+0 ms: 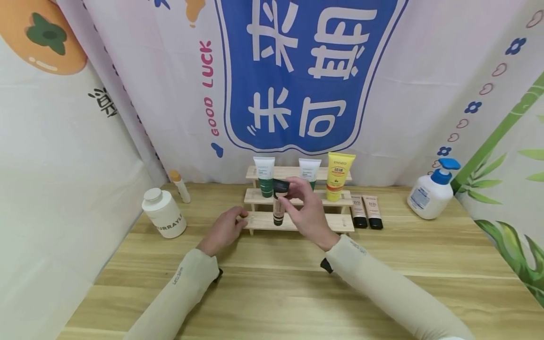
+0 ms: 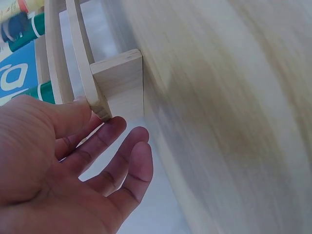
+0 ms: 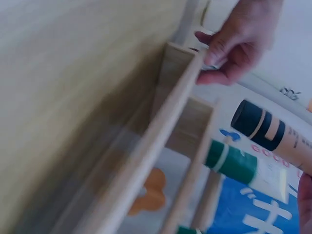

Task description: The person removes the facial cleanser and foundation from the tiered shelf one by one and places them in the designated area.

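My right hand (image 1: 312, 212) holds a small beige cosmetic bottle (image 1: 278, 210) with black ends, upright in front of the tiered wooden rack (image 1: 340, 222). Fingers and thumb grip it near its dark top; its lower black end overlaps the lowest shelf. My left hand (image 1: 224, 230) pinches the left end of that shelf, thumb above and a finger at the edge, as the left wrist view shows on the light wood (image 2: 122, 80). On the middle tier stand a white-and-green tube (image 1: 265, 174), a similar tube (image 1: 310, 167) partly hidden by my right hand, and a yellow tube (image 1: 338, 177).
Two beige BB tubes (image 1: 374, 212) with black caps lie right of the rack. Farther right is a white pump bottle (image 1: 429, 194) with a blue head. At left are a white jar (image 1: 165, 215) and a white stick with an orange cap (image 1: 181, 188). A printed curtain (image 1: 395, 113) hangs behind.
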`<action>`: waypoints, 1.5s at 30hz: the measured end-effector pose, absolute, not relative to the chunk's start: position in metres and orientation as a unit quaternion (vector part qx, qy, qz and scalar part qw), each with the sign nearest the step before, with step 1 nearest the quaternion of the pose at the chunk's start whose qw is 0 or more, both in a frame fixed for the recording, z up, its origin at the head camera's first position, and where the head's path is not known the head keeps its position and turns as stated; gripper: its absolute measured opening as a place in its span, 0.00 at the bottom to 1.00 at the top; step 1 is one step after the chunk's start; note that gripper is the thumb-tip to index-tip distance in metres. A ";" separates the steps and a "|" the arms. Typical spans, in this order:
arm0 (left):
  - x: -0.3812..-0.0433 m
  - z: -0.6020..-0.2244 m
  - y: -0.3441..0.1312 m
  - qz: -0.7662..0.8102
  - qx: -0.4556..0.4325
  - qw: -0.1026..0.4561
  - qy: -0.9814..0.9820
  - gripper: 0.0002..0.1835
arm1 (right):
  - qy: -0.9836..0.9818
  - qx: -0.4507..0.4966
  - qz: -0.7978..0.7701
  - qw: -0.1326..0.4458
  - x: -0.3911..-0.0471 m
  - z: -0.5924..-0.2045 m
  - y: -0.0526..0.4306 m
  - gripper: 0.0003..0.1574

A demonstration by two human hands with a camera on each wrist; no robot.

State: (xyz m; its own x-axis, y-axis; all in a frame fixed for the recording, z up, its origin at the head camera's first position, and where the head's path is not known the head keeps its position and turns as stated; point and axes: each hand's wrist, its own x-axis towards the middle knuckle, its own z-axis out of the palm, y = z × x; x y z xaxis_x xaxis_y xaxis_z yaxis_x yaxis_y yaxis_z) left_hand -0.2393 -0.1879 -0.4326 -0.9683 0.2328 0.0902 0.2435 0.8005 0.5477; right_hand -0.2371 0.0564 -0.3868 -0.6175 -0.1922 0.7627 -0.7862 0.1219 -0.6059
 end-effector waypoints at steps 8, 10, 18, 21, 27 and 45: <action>-0.239 -0.433 -0.190 -0.296 -0.116 0.005 -0.948 0.10 | -0.687 0.362 0.553 0.303 -0.219 -0.351 0.088 0.31; -0.239 -0.434 -0.190 -0.296 -0.112 0.004 -0.948 0.10 | -0.689 0.360 0.548 0.309 -0.213 -0.342 0.097 0.30; -0.238 -0.437 -0.190 -0.302 -0.103 -0.003 -0.948 0.10 | -0.702 0.365 0.514 0.334 -0.204 -0.330 0.143 0.32; -0.238 -0.438 -0.190 -0.302 -0.106 -0.003 -0.947 0.10 | -0.708 0.349 0.500 0.357 -0.199 -0.327 0.163 0.33; -0.237 -0.439 -0.192 -0.300 -0.111 -0.001 -0.947 0.11 | -0.740 0.286 0.472 0.385 -0.206 -0.342 0.210 0.37; -0.238 -0.435 -0.190 -0.302 -0.125 0.007 -0.945 0.11 | -0.926 0.010 0.359 0.117 -0.270 -0.412 0.308 0.31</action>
